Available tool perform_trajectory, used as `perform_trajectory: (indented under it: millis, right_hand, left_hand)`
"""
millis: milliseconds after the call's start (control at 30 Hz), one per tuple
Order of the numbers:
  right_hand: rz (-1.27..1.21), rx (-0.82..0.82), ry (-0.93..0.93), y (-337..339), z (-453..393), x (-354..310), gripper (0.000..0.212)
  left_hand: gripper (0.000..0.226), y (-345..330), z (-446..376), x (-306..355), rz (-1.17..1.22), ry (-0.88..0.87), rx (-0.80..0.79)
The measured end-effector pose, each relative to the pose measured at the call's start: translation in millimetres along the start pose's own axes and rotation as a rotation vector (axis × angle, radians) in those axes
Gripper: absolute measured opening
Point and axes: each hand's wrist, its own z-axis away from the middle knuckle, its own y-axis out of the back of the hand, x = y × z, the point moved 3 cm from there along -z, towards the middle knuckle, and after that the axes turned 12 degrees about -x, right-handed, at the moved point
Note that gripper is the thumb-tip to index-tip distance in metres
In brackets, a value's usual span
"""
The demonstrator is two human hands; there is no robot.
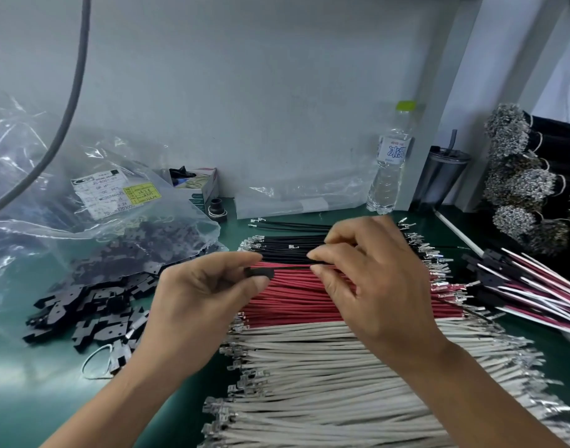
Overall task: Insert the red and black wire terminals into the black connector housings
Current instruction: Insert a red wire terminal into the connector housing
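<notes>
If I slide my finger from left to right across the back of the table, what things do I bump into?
Labelled plastic bag → small open box → black round cap → water bottle → dark tumbler with a straw → bundles of black wires with metal terminals.

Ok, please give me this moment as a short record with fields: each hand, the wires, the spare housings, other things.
left hand: pinches a black connector housing
right hand: pinches a black wire that runs to that housing
wire rows: black wires farthest, red wires next, white wires nearest
loose housings: piled left, beside a plastic bag
behind: water bottle, dark tumbler
</notes>
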Motion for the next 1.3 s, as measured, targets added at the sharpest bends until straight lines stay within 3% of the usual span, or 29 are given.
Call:
perform_trajectory:
  millis: [100,200,300,400,533,600,800,933,1033,1133,1300]
  right_hand:
    - [-0.014,-0.155,0.055,-12.9,2.0,-8.5,0.002]
    - [-0.066,-0.386,-0.055,-36.3,-2.0,-13.2,0.012]
    - [-0.088,-0.417,-0.122,-50.8,-9.9,-9.8,0.019]
    - [-0.085,-0.439,-0.158,-55.9,-16.7,-6.4,0.008]
    - [-0.101,-0.424,-0.223,-59.6,-23.8,-5.5,0.009]
    - [-0.103,-0.457,-0.228,-64.5,-28.3,-7.5,0.016]
    - [-0.122,-0.544,-0.229,-58.1,-38.6,-4.0,0.005]
    - [-0.101,-0.496,-0.176,-35.3,-39.8,0.7,0.003]
    - [-0.128,-0.471,-0.118,-18.1,-37.9,5.0,0.021]
    - [-0.143,-0.405,-0.066,-1.6,-22.2,4.1,0.028]
    - [-0.254,-0.231,-0.107,11.3,6.9,-7.3,0.015]
  left_hand:
    - [0.026,9.2,-1.7,-6.0,0.122,0.068,0.101]
    - [0.024,14.1,-4.2,-7.0,0.181,0.101,0.143]
    - [0.023,16.0,-5.9,-7.1,0.193,0.109,0.164]
    - [0.021,16.8,-6.3,-7.8,0.222,0.101,0.190]
    - [0.017,17.9,-6.9,-8.6,0.258,0.101,0.200]
    - [0.019,18.8,-6.8,-8.5,0.267,0.104,0.198]
    - [0.029,23.4,-6.3,-6.8,0.290,0.120,0.223]
    - [0.035,27.1,-6.0,-5.4,0.304,0.121,0.234]
    - [0.033,27.5,-5.7,-7.2,0.349,0.142,0.212]
    - [0.037,25.1,-5.0,-7.2,0.451,0.183,0.104]
    - [0.041,12.2,-3.1,-4.7,0.530,0.264,-0.141]
